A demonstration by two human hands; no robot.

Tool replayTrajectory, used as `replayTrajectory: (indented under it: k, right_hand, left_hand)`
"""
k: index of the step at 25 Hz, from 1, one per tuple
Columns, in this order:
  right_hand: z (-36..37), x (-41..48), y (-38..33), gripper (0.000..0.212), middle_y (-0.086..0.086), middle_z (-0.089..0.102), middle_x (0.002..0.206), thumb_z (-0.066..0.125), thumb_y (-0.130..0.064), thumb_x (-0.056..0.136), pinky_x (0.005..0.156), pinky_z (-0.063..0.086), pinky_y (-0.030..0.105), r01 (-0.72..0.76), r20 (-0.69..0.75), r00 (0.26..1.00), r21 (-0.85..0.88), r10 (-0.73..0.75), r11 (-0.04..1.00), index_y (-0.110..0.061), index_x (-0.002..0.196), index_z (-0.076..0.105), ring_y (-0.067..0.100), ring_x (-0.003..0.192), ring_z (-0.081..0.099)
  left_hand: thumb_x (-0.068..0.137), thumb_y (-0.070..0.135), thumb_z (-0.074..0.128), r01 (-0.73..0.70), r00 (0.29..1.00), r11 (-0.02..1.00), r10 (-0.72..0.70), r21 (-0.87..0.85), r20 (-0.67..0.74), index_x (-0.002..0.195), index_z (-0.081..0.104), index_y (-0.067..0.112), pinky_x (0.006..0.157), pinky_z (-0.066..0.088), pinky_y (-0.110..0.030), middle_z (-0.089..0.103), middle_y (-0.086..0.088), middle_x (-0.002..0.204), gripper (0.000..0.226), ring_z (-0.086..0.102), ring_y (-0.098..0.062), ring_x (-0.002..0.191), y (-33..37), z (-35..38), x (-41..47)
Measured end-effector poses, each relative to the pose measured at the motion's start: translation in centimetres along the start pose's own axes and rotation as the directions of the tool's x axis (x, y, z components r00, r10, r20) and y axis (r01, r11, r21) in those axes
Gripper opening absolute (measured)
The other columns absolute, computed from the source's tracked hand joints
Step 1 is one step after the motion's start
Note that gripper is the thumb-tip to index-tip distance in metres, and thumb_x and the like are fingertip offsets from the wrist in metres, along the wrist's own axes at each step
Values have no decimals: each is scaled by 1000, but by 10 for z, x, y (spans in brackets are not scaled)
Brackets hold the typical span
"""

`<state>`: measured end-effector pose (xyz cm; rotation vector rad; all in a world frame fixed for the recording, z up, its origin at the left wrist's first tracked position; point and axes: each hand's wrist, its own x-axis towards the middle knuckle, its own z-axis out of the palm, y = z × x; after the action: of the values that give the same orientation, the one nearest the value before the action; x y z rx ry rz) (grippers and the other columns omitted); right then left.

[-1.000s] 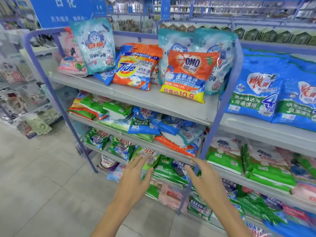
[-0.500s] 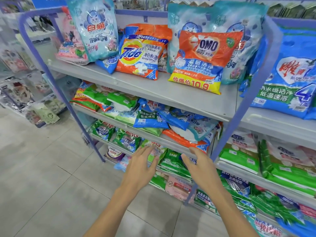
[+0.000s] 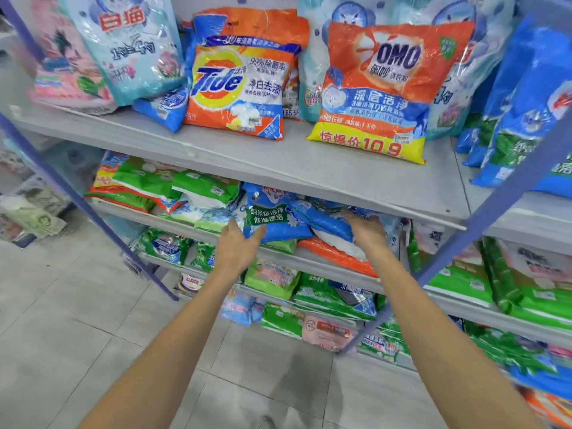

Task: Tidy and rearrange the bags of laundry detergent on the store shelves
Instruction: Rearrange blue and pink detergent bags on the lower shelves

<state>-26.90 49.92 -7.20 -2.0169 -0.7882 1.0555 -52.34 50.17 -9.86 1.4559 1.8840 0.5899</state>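
- Shelving [image 3: 278, 168] in grey boards with blue-purple posts carries bagged laundry detergent on several levels above a pale tiled floor [image 3: 77, 320].
- Large blue bags [image 3: 532, 97] with green label panels stand at the right end of the top level; their writing is too blurred to read.
- OMO bag [image 3: 380, 88], orange, leans back on the top board, printed "OMO" up top and "惊爆价 10.9" on a yellow strip along the bottom.
- Pale teal bag [image 3: 130, 48] marked "白猫" in red leans at the upper left, with a pink bag behind it.
- Tide bag [image 3: 238, 88], orange with the yellow roundel, stands between the teal bag and the OMO bag; it reads "Tide", "99%除菌率" and "净白去渍".
- Green and white bags [image 3: 185, 190] lie flat in a loose pile at the left of the second level.
- Blue bag [image 3: 278, 224] lies on the second level just under the top board, its green panel reading "纳米级洁净 低温速溶"; it rests over a green bag and beside an orange bag [image 3: 337, 257].
- Left hand [image 3: 238, 249] grips the blue bag's lower left corner between thumb and fingers.
- Right hand [image 3: 366, 233] lies flat on the bags next to it, fingers stretched forward under the top board, clasping nothing.
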Motion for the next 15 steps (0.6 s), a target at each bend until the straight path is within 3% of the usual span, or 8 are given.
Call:
replayTrajectory:
  k: [3, 6, 8, 9, 10, 11, 13, 15]
  right_hand:
    - [28, 29, 0, 59, 8, 64, 105, 68, -53, 82, 98, 54, 48, -15, -44, 999, 57, 18, 998, -4, 112, 56, 26, 100, 63]
    - [42, 36, 3, 53, 14, 67, 111, 68, -49, 87, 95, 55, 49, 19, -122, 992, 37, -15, 999, -2, 110, 58, 31, 101, 65]
    - [44, 38, 11, 56, 16, 66, 109, 72, -49, 86, 95, 55, 49, 2, -99, 995, 83, 6, 997, 0, 111, 59, 31, 103, 65]
    - [45, 39, 16, 60, 15, 66, 113, 75, -48, 83, 97, 55, 49, -2, -88, 996, 123, 13, 992, 0, 115, 60, 31, 107, 64]
    - [45, 35, 19, 64, 13, 66, 121, 77, -47, 80, 99, 54, 48, -11, -99, 995, 150, 26, 989, -2, 121, 60, 30, 111, 63]
    - [44, 28, 19, 61, 10, 65, 125, 79, -43, 80, 100, 52, 44, -11, -98, 995, 188, 29, 982, -4, 123, 60, 28, 112, 62]
    - [42, 21, 25, 29, 1, 66, 109, 80, -26, 84, 97, 47, 32, -4, -83, 996, 278, 29, 961, -12, 104, 65, 21, 99, 62]
    - [39, 10, 32, 21, 0, 71, 99, 83, -16, 73, 95, 50, 34, -84, -4, 996, 394, 93, 915, -14, 89, 70, 20, 91, 65]
  left_hand:
    - [91, 64, 59, 51, 997, 990, -42, -132, 71, 159, 16, 2, 113, 38, -45, 40, -22, 157, 102, 43, -38, 141, 6, 4, 28]
    - [91, 55, 67, 88, 993, 971, -67, -221, 98, 151, 31, -1, 104, 43, -40, 49, -19, 148, 89, 50, -37, 134, 5, 18, 44]
    - [83, 56, 76, 118, 992, 945, -96, -304, 86, 123, 54, 1, 97, 54, -44, 65, -16, 114, 72, 65, -34, 103, -3, 26, 59]
    - [79, 54, 81, 140, 989, 926, -116, -349, 90, 99, 57, 4, 91, 57, -45, 62, -10, 90, 58, 64, -28, 82, -7, 27, 65]
    - [77, 48, 85, 156, 986, 907, -121, -392, 111, 84, 53, 8, 88, 56, -42, 54, -4, 78, 52, 58, -21, 72, -10, 27, 70]
    - [77, 43, 87, 179, 980, 890, -126, -419, 152, 81, 50, 10, 88, 50, -38, 50, -1, 80, 49, 54, -17, 72, -13, 25, 72]
    - [73, 41, 90, 278, 943, 859, -158, -430, 294, 104, 57, 1, 97, 47, -40, 60, -1, 105, 61, 60, -19, 96, -20, 21, 72]
    - [70, 38, 89, 395, 854, 827, -169, -401, 492, 119, 64, 1, 91, 53, -39, 69, -7, 122, 66, 67, -25, 104, -30, 19, 70]
